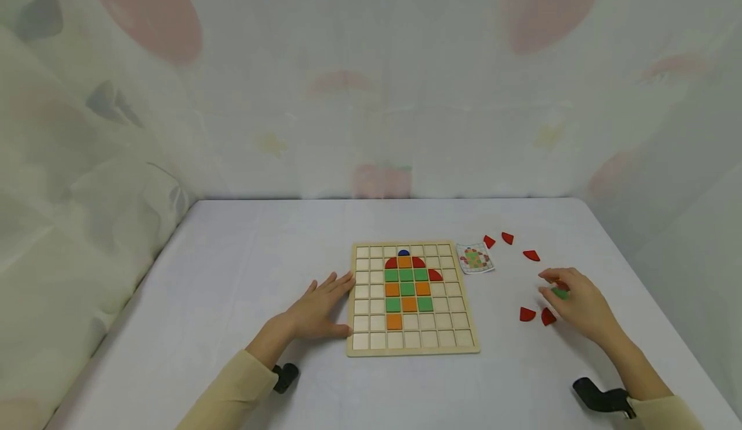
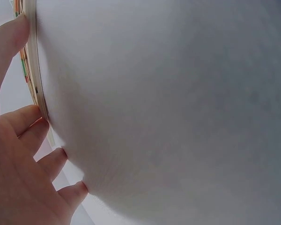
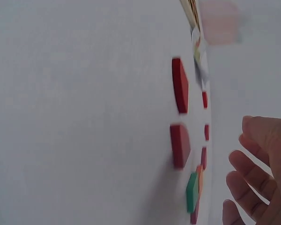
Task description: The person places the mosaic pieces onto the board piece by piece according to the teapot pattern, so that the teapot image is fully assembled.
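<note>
My left hand (image 1: 315, 311) lies with spread fingers along the left edge of a wooden grid board (image 1: 361, 306), its fingertips touching the rim. Green and orange squares, red quarter-rounds and a dark blue half-round fill some of the cells. To the right, my right hand (image 1: 582, 306) hovers over a small group of loose tiles. In the right wrist view its loosely bent fingers stand above the cloth and pinch nothing. Below them lie a green square tile (image 3: 192, 192) and an orange tile (image 3: 200, 180). Two red quarter-round tiles (image 3: 180, 147) lie nearby.
A small pattern card (image 1: 475, 259) lies against the board's right side. Beyond it are more red tiles (image 1: 531, 255) on the white cloth. Black wrist cameras (image 1: 599, 396) sit on both forearms. Printed white fabric (image 1: 348, 140) hangs behind the table.
</note>
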Action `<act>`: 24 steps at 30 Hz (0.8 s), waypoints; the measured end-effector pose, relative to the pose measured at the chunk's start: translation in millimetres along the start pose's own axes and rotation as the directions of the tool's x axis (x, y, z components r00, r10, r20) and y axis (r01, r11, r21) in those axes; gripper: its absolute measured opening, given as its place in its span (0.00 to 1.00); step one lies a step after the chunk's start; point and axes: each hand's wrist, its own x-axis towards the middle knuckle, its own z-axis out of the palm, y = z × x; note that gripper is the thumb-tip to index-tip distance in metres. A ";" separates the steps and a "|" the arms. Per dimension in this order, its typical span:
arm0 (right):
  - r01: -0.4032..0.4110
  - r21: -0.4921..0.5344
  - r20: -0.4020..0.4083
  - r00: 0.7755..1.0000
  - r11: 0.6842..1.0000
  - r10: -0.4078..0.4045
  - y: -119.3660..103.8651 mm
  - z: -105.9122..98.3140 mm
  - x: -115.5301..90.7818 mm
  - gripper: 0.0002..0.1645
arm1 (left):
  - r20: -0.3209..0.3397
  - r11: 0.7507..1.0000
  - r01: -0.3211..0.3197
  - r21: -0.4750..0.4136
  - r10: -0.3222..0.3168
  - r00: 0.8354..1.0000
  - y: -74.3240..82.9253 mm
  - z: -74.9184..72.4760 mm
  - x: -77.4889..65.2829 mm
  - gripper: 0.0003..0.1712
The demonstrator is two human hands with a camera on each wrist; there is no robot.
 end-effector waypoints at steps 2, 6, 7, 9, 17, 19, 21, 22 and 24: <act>-0.013 -0.018 -0.010 1.000 1.000 0.013 6.9 -1.9 -2.4 0.18 | -0.003 1.000 -0.001 -0.004 0.001 1.000 0.1 -0.1 -0.1 0.52; -0.076 -0.038 0.020 0.997 0.996 0.077 18.9 -5.5 -6.6 0.17 | 0.001 1.000 0.003 -0.008 -0.003 1.000 0.3 -0.3 -0.2 0.52; -0.096 -0.040 0.036 0.995 0.995 0.098 21.4 -6.3 -7.6 0.17 | 0.002 1.000 0.003 -0.009 -0.003 1.000 0.3 -0.2 -0.1 0.52; -0.137 -0.036 0.070 0.988 0.990 0.140 26.0 -7.5 -9.4 0.17 | 0.005 1.000 0.006 -0.007 -0.005 1.000 0.2 -0.1 -0.1 0.52; -0.203 -0.057 0.157 0.965 0.978 0.209 35.2 -8.7 -14.2 0.16 | 0.007 1.000 0.001 -0.013 -0.001 1.000 0.0 0.2 0.4 0.52; -0.206 -0.054 0.163 0.964 0.977 0.212 35.1 -8.7 -14.5 0.17 | 0.008 1.000 0.004 -0.012 -0.004 1.000 0.3 0.1 0.4 0.52; -0.206 -0.053 0.170 0.962 0.977 0.212 34.7 -8.5 -13.8 0.17 | 0.009 1.000 0.009 -0.010 -0.009 1.000 0.6 0.0 0.3 0.52; -0.204 -0.056 0.172 0.962 0.977 0.211 34.2 -8.2 -13.3 0.18 | 0.009 1.000 0.011 -0.008 -0.011 1.000 0.7 0.0 0.3 0.52; -0.202 -0.060 0.178 0.961 0.978 0.210 32.6 -8.1 -12.2 0.18 | 0.008 1.000 0.013 -0.007 -0.013 1.000 1.1 -0.2 0.2 0.52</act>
